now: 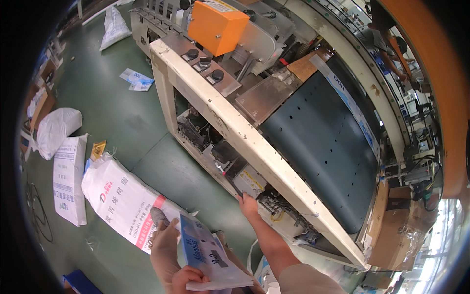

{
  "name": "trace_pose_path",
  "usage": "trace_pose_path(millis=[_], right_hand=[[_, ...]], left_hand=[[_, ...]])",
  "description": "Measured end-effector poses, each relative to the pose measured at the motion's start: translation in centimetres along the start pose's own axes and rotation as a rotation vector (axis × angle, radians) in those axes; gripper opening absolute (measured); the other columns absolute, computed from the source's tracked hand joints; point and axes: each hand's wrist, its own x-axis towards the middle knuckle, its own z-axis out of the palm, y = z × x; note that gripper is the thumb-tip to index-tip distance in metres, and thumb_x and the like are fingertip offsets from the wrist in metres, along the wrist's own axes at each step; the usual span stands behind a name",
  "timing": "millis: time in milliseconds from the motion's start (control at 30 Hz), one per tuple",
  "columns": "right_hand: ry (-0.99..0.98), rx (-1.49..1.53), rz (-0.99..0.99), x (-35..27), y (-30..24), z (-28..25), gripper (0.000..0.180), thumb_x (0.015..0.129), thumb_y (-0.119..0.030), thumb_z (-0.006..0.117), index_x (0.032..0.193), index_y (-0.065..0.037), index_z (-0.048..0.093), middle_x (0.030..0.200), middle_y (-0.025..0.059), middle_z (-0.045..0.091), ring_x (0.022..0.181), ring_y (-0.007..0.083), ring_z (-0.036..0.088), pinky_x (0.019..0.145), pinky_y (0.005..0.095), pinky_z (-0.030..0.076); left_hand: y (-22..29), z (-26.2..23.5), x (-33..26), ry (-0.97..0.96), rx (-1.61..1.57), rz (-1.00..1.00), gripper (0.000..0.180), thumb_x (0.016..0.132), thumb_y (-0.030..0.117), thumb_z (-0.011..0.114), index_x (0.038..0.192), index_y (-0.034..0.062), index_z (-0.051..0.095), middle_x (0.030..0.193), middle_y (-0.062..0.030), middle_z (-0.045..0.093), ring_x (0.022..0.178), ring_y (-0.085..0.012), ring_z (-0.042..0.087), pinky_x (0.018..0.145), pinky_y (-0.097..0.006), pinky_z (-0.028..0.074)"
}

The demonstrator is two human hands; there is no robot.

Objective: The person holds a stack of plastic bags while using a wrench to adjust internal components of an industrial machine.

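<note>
My left hand (189, 278) is closed on the lower edge of a blue and white printed plastic bag (208, 255), which hangs in front of my legs. My right hand (248, 203) reaches forward beside the machine's lower frame. Its fingers are wrapped round a thin dark stick-like thing (239, 196); its exact kind is too small to make out. Close ahead of that hand, inside the cream metal frame (245, 139), are a grey box with a yellow label (248, 181) and a chain (274, 203).
A dark perforated conveyor belt (323, 152) carries a strip of printed film (350, 105). An orange box (218, 27) and black knobs (204, 62) top the machine. White sacks (120, 196) lie on the green floor at left. Cardboard (396, 230) stands at right; another person (377, 39) is beyond.
</note>
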Motion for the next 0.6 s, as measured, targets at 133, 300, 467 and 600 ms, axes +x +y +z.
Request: trace_pose_path(millis=[133,300,467,600], right_hand=[[-0.266,-0.044,-0.232,-4.1,0.5,-3.3,0.030,0.083,-0.036,0.053,0.078,-0.006,0.050,0.074,0.0169,0.058,0.071,0.0374,0.056,0.062,0.0442,0.044],[-0.691,-0.178,-0.010,-11.4,2.0,-0.5,0.031,0.081,-0.038,0.051,0.085,-0.008,0.056,0.082,0.0153,0.060,0.080,0.0365,0.057,0.066,0.0448,0.045],[-0.363,0.090,0.318,-16.2,7.0,6.7,0.039,0.078,-0.040,0.057,0.081,-0.001,0.056,0.070,0.0195,0.059,0.066,0.0365,0.058,0.057,0.0444,0.044],[-0.171,0.780,0.799,-12.4,8.4,9.9,0.033,0.080,-0.033,0.061,0.072,-0.003,0.052,0.054,0.0037,0.050,0.041,0.0145,0.047,0.038,0.0295,0.037]], left_hand=[[-0.4,-1.0,0.0,0.020,0.005,0.002,0.025,0.067,-0.008,0.061,0.072,0.0078,0.042,0.067,-0.0072,0.049,0.058,-0.0179,0.048,0.054,-0.028,0.040],[-4.2,-1.9,-1.0,0.033,0.139,0.096,0.027,0.063,0.001,0.072,0.073,0.0103,0.048,0.067,-0.0024,0.056,0.051,-0.0176,0.055,0.043,-0.029,0.042],[-3.9,-2.8,-1.4,0.005,0.153,-0.040,0.027,0.065,0.002,0.071,0.071,0.0104,0.046,0.068,-0.0022,0.054,0.051,-0.0173,0.055,0.043,-0.028,0.041],[-5.3,-2.1,-2.4,0.043,0.107,-0.080,0.025,0.066,0.004,0.071,0.070,0.0104,0.047,0.069,-0.0014,0.054,0.051,-0.0178,0.054,0.043,-0.029,0.041]])
